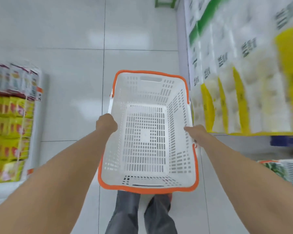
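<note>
A white plastic shopping basket (147,188) with an orange rim hangs in front of me above the tiled floor, with nothing inside it. My left hand (107,123) grips its left edge, at the white handle. On the opposite side, my right hand (195,132) holds the right edge, its fingers curled over the rim. Both forearms stretch forward from the bottom corners of the view.
A shelf of yellow and white packs (243,92) stands close on the right. To the left is a shelf of yellow and red packets (8,125). Another white basket (287,171) with something green in it sits at the lower right. My legs (139,215) show below the basket.
</note>
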`<act>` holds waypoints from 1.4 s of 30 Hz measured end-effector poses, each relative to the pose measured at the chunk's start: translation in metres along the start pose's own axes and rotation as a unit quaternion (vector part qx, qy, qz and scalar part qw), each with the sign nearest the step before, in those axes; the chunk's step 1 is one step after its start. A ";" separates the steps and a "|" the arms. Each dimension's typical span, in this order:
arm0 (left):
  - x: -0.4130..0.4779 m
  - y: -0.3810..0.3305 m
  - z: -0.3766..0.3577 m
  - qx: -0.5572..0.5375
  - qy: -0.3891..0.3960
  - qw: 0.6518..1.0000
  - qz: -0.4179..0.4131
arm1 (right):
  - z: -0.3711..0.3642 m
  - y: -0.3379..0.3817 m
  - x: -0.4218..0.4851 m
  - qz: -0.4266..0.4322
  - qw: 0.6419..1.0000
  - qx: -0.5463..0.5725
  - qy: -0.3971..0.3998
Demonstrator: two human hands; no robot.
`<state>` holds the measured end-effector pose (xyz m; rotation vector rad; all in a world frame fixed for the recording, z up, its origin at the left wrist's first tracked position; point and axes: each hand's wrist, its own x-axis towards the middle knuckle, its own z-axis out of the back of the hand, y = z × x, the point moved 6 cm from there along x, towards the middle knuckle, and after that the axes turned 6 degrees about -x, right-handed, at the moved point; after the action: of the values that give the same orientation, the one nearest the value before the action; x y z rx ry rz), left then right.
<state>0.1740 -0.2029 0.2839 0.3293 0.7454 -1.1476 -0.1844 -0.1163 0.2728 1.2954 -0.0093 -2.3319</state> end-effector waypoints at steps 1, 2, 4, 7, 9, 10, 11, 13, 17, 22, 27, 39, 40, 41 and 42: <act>0.003 -0.004 0.027 -0.004 -0.006 1.000 -0.003 | 0.010 0.024 -0.011 0.001 1.000 0.007 0.005; 0.010 -0.011 0.054 -0.007 -0.017 1.000 -0.010 | 0.022 0.049 -0.018 0.003 1.000 0.015 0.012; 0.023 -0.023 0.106 -0.012 -0.039 0.999 -0.015 | 0.045 0.101 -0.025 0.017 0.999 0.021 0.019; 0.053 -0.047 0.175 -0.013 -0.063 0.998 -0.016 | 0.075 0.184 -0.019 0.053 0.999 0.003 0.013; 0.082 -0.067 0.215 -0.014 -0.055 0.998 -0.013 | 0.093 0.240 -0.005 0.074 0.997 -0.012 0.005; 0.100 -0.077 0.234 -0.016 -0.049 0.999 -0.011 | 0.101 0.268 0.003 0.081 0.997 -0.015 0.007; 0.118 -0.088 0.253 -0.016 -0.048 0.999 -0.010 | 0.109 0.295 0.014 0.084 0.996 -0.016 0.009; 0.156 -0.110 0.291 -0.019 -0.049 0.999 -0.009 | 0.123 0.349 0.039 0.090 0.996 -0.020 0.014; 0.229 -0.158 0.373 -0.026 -0.052 0.998 -0.004 | 0.156 0.467 0.077 0.105 0.992 -0.049 0.043; 0.322 -0.210 0.474 -0.047 -0.053 0.997 -0.002 | 0.198 0.615 0.116 0.111 0.989 -0.080 0.049; 0.441 -0.257 0.566 -0.067 -0.049 0.997 0.011 | 0.225 0.764 0.176 0.104 0.990 -0.083 0.056; 0.730 -0.410 0.784 -0.038 -0.026 0.999 -0.015 | 0.284 1.102 0.335 0.075 0.993 -0.083 0.047; 0.756 -0.424 0.800 -0.032 -0.025 0.999 -0.017 | 0.290 1.131 0.355 0.075 0.992 -0.088 0.045; 0.782 -0.438 0.815 -0.034 -0.024 0.999 -0.020 | 0.296 1.159 0.375 0.077 0.991 -0.104 0.041; 0.809 -0.451 0.830 -0.040 -0.023 0.999 -0.018 | 0.303 1.187 0.394 0.078 0.989 -0.122 0.035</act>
<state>0.2338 -1.4412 0.3879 0.2213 0.7569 -1.1523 -0.1328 -1.3965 0.3957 1.2085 0.1844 -2.0800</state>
